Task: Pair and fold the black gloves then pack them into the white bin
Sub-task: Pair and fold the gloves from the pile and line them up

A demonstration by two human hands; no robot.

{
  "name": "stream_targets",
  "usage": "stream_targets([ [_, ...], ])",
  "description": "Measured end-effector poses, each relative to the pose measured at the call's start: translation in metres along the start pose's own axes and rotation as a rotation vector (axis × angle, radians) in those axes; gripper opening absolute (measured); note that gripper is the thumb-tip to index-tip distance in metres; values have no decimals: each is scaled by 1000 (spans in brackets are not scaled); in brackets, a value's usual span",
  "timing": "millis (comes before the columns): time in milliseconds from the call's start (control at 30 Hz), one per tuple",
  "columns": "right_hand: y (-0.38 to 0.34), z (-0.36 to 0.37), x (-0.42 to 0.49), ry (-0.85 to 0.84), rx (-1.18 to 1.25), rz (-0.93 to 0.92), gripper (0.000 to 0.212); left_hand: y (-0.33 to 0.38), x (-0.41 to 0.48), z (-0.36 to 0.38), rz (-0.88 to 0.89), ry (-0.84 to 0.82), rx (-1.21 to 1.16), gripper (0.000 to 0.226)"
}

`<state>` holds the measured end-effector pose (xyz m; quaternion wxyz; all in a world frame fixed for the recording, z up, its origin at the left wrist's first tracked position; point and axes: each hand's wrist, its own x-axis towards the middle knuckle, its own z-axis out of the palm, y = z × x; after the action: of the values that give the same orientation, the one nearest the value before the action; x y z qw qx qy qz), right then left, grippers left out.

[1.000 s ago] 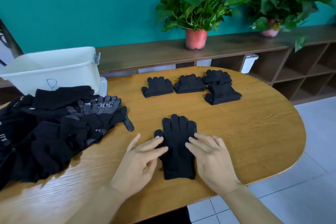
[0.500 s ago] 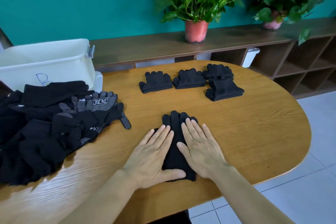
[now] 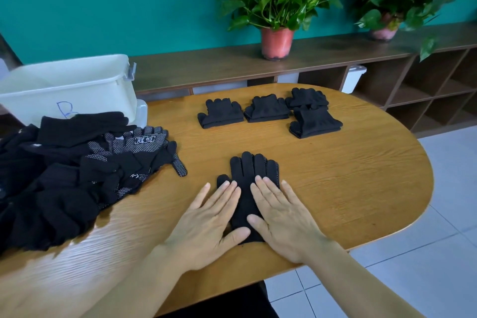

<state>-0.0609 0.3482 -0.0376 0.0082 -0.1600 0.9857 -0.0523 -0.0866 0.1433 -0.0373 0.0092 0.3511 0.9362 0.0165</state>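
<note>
Two flat palms: my left hand [image 3: 206, 222] and right hand [image 3: 286, 222] press the stacked gloves [image 3: 247, 178]; white bin [image 3: 77, 90] beyond my left hand, its contents unseen.

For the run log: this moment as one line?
step: flattening; left hand: flat on glove pair; right hand: flat on same; folded bundles: four, far side; loose pile: left; white bin: behind pile

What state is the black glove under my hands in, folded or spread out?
Spread out, not folded. The black glove lies full length on the table, with the left hand and right hand pressing flat on it.
</note>
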Motion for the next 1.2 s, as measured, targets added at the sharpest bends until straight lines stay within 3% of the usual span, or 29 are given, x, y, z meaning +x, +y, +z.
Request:
stream_targets([
  [67,10,-8,-3,-70,-18,7,69,-12,-3,4,23,61,47,83],
  [200,30,-12,-8,-39,-53,70,82,-24,-14,5,-37,127,100,77],
  [267,37,-11,-14,67,-9,120,85,-21,-18,5,-34,218,-23,74],
  [333,37,-10,-21,263,0,109,74,-9,-20,1,18,328,-125,63],
  [467,24,1,-39,414,10,-39,51,10,-20,-2,132,407,-224,42],
  [633,11,11,-45,395,7,-156,55,10,-14,-2,176,449,-220,29],
  [867,6,9,-37,366,14,-146,64,12,-4,-6,213,448,-114,22],
  [1100,6,4,-32,401,144,-87,62,25,-11,-6,88,555,-285,17],
  [1200,9,5,-28,454,176,-101,49,29,-20,-5,102,522,-318,17],
])
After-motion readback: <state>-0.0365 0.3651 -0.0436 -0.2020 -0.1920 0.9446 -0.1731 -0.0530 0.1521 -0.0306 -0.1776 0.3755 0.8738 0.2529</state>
